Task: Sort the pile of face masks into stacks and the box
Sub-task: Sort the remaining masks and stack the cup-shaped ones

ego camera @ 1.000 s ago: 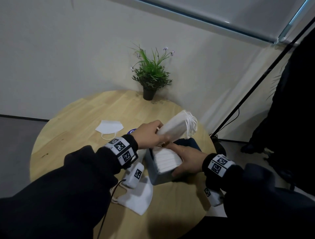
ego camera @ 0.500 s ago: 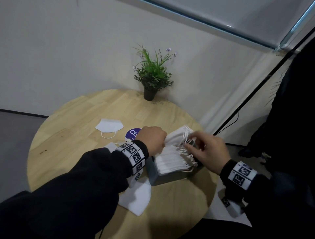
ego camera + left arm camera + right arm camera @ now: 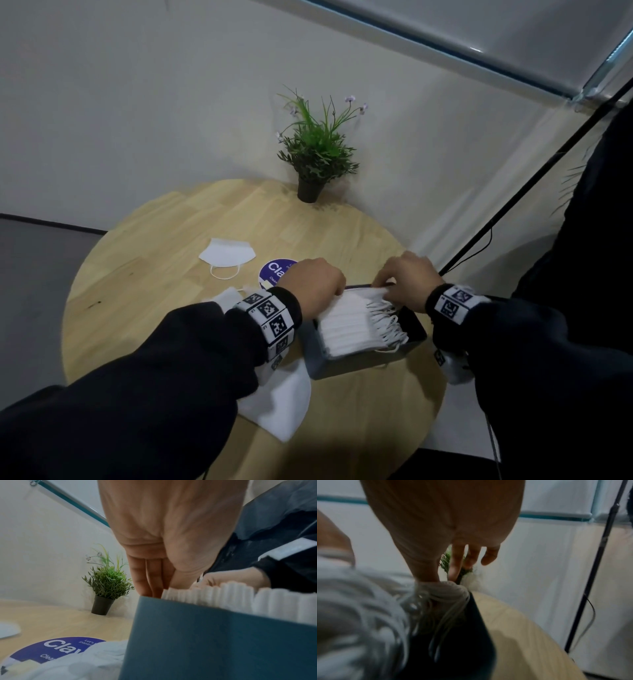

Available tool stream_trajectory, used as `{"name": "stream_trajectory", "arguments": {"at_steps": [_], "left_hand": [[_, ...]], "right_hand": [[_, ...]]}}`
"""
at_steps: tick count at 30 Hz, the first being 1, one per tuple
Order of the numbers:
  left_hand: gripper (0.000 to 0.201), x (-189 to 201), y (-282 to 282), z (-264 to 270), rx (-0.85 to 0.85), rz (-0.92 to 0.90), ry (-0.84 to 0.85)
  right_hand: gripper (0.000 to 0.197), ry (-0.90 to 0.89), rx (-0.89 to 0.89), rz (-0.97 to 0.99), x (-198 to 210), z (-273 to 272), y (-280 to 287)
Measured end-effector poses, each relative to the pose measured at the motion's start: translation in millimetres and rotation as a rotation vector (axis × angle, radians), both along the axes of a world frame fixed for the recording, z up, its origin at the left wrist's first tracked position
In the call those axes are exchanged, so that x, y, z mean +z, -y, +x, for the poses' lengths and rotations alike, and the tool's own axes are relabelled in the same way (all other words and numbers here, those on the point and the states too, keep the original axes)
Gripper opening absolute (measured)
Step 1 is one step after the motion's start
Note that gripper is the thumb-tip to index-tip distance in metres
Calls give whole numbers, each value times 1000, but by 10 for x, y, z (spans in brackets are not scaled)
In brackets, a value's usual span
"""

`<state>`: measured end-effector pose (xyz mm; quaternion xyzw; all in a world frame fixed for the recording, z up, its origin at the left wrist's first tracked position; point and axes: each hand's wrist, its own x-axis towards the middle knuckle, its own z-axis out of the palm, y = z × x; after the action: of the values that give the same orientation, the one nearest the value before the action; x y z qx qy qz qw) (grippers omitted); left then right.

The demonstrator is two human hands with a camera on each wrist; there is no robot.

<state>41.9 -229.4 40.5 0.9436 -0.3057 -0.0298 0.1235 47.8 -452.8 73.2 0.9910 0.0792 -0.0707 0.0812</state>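
Seating the face masks [image 3: 352, 325] upright in the box [image 3: 359, 365] is your current step. Your left hand [image 3: 313, 286], fingers straight, presses their far-left end; your right hand [image 3: 406, 281] pinches their far-right corner. Next, judged: tuck the ear loops [image 3: 388, 323] inside, then collect the loose masks [image 3: 227, 253].

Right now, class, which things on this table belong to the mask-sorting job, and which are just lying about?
Part of the job:
- stack of masks in the box
- left hand and right hand, both at that stack
- loose mask
- near mask

Just lying about:
- potted plant
- purple round sticker
- black stand
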Motion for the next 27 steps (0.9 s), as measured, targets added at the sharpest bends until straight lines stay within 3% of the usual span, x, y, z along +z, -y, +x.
{"name": "stream_trajectory", "arguments": {"at_steps": [5, 10, 16, 18, 21, 24, 27], "left_hand": [[21, 111, 70, -97, -51, 207, -39], [21, 84, 23, -42, -36, 133, -170], [20, 205, -190, 89, 17, 81, -292], [14, 209, -274, 102, 22, 57, -339], [16, 156, -362, 88, 130, -61, -451], [25, 63, -459, -11, 366, -398, -689], [25, -31, -465, -180, 504, -663, -909]], "right_hand": [[9, -22, -85, 194, -484, 21, 170], [13, -94, -106, 444, -569, -3, 262], [20, 372, -381, 869, -454, -372, 245], [14, 292, -471, 1018, -430, -498, 141], [29, -109, -641, 1183, -360, -604, -91], [39, -345, -763, 1214, -305, -542, -198], [44, -404, -842, 1293, -329, -454, -223]]}}
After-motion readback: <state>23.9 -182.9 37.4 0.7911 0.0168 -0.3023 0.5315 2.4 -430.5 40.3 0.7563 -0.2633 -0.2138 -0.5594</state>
